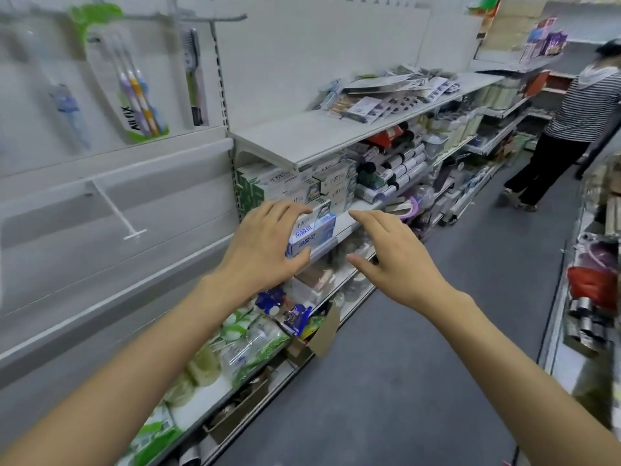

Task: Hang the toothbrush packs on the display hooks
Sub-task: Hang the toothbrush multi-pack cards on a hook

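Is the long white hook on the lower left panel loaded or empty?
Empty. The white display hook juts out bare to its end tab, nothing hanging on it; the green toothbrush pack hangs higher up.

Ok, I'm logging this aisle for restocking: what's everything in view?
Green toothbrush pack: one, green and clear, hanging upper left.
Clear toothbrush pack: one, blurred, far left.
Dark brush pack: one, hanging beside the upright.
Empty hook: one, white, lower left panel.
Toothpaste boxes: several, white and blue, middle shelf.
Flat packs: many, grey, top shelf.
Person: one, striped top, aisle right.
Left hand: open, in front of the boxes.
Right hand: open, holds nothing.
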{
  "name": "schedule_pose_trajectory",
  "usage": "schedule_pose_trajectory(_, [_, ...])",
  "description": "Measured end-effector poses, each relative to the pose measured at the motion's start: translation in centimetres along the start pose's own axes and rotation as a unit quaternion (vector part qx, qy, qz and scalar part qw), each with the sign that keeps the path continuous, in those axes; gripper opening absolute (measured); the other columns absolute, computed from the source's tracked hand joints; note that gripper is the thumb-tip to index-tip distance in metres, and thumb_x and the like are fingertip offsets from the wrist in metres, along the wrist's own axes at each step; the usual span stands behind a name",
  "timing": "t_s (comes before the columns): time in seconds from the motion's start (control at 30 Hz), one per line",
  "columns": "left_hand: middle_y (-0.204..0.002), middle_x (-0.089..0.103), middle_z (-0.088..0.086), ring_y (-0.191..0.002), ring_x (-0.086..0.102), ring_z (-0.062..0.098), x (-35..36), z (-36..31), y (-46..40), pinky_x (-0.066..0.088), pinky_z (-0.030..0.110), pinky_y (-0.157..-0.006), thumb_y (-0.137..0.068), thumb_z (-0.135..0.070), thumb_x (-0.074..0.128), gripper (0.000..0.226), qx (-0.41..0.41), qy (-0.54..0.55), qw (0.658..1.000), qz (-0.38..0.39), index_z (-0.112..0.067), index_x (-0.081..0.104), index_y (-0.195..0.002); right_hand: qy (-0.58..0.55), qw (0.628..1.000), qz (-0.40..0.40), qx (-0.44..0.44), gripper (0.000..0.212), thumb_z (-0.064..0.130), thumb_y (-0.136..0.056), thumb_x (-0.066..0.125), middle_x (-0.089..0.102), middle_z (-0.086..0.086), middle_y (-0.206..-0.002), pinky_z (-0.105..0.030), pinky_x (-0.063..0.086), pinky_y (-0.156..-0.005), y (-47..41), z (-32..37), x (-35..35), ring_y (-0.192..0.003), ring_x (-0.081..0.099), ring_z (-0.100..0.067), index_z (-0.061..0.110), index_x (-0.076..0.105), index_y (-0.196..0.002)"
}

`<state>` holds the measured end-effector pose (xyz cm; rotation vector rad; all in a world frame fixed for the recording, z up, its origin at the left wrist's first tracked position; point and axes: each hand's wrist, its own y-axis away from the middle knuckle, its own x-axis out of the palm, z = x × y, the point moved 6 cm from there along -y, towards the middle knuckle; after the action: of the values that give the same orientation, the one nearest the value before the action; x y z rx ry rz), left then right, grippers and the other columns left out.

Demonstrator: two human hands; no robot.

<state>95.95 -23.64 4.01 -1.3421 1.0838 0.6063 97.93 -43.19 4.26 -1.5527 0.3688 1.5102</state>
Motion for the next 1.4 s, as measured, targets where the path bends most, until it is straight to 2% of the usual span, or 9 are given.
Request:
schedule_pose_trajectory(0.17, [-0.131,0.054,-0.005,-0.121,0.048,0.018,4.5,0.3,-6.8,0.043,0.039,-0.101,-0.083,-0.045,0.059,0.055,0.015,0.012,1.0,-0.004,-0.026,0.049,-0.133,0.007,1.0,-0.004,0.011,0.065,0.039,-0.093,0.066,0.049,-0.002,-0.144,-0.037,0.036,-0.111,-4.0,-6.3,1.3,-0.133,0.043,-0.024,0.016,0.04,-0.148])
schedule_pose_trajectory(0.37, [-0.134,0.054,-0.006,-0.123,0.048,0.017,9.1,1.2,-16.9,0.041,0.034,-0.102,-0.087,-0.042,0.062,0.053,0.024,0.036,0.999,-0.003,-0.026,0.049,-0.135,0.019,0.999,0.005,0.038,0.064,0.04,-0.094,0.065,0.047,0.002,-0.145,-0.032,0.033,-0.111,-10.5,-15.0,2.9,-0.129,0.046,-0.018,0.018,0.04,-0.148])
schedule_pose_trajectory(0.47, [-0.134,0.053,-0.009,-0.122,0.047,0.016,10.5,1.3,-21.9,0.037,0.032,-0.102,-0.088,-0.042,0.061,0.052,0.036,0.041,0.998,-0.005,-0.029,0.048,-0.136,0.028,0.999,0.006,0.04,0.063,0.04,-0.093,0.065,0.047,0.002,-0.145,-0.033,0.034,-0.111,-14.1,-19.0,3.0,-0.132,0.044,-0.019,0.019,0.041,-0.148])
schedule_pose_trajectory(0.57, [-0.131,0.055,-0.007,-0.12,0.049,0.02,11.7,1.4,-26.4,0.039,0.036,-0.101,-0.086,-0.042,0.058,0.052,0.041,0.043,0.998,0.001,-0.028,0.049,-0.135,0.023,0.999,-0.004,0.049,0.063,0.038,-0.094,0.065,0.048,0.001,-0.145,-0.036,0.036,-0.111,-17.3,-22.5,2.9,-0.134,0.041,-0.02,0.019,0.04,-0.148])
schedule_pose_trajectory(0.73, [-0.128,0.058,-0.007,-0.117,0.051,0.019,13.8,2.1,-31.9,0.039,0.035,-0.098,-0.087,-0.039,0.061,0.047,0.028,0.042,0.999,0.0,-0.03,0.052,-0.132,0.015,0.999,-0.011,0.043,0.063,0.039,-0.096,0.062,0.046,0.001,-0.147,-0.033,0.032,-0.112,-21.6,-27.6,3.1,-0.136,0.039,-0.02,0.019,0.038,-0.15])
schedule_pose_trajectory(0.97, [-0.132,0.057,-0.009,-0.12,0.05,0.018,18.1,3.3,-38.9,0.039,0.036,-0.098,-0.091,-0.039,0.061,0.044,-0.049,0.024,0.998,-0.009,-0.03,0.052,-0.134,-0.005,1.0,-0.012,0.004,0.064,0.041,-0.096,0.06,0.044,0.0,-0.15,-0.037,0.032,-0.114,-28.0,-36.8,4.3,-0.139,0.037,-0.021,0.018,0.036,-0.151])
schedule_pose_trajectory(1.2, [-0.133,0.057,-0.01,-0.121,0.05,0.018,22.4,3.0,-46.8,0.042,0.039,-0.097,-0.091,-0.036,0.062,0.042,-0.152,0.037,0.986,-0.051,-0.033,0.053,-0.132,-0.011,0.998,-0.024,-0.063,0.063,0.034,-0.095,0.064,0.046,-0.006,-0.148,-0.039,0.033,-0.114,-36.5,-47.1,3.8,-0.138,0.039,-0.026,0.014,0.04,-0.149])
schedule_pose_trajectory(1.4, [-0.138,0.052,-0.009,-0.126,0.046,0.016,23.6,2.7,-55.1,0.043,0.037,-0.095,-0.091,-0.032,0.062,0.045,-0.199,0.023,0.976,-0.091,-0.032,0.051,-0.135,-0.028,0.994,-0.064,-0.081,0.059,0.027,-0.093,0.066,0.048,-0.009,-0.144,-0.046,0.039,-0.11,-43.6,-55.0,2.1,-0.133,0.042,-0.029,0.013,0.044,-0.145])
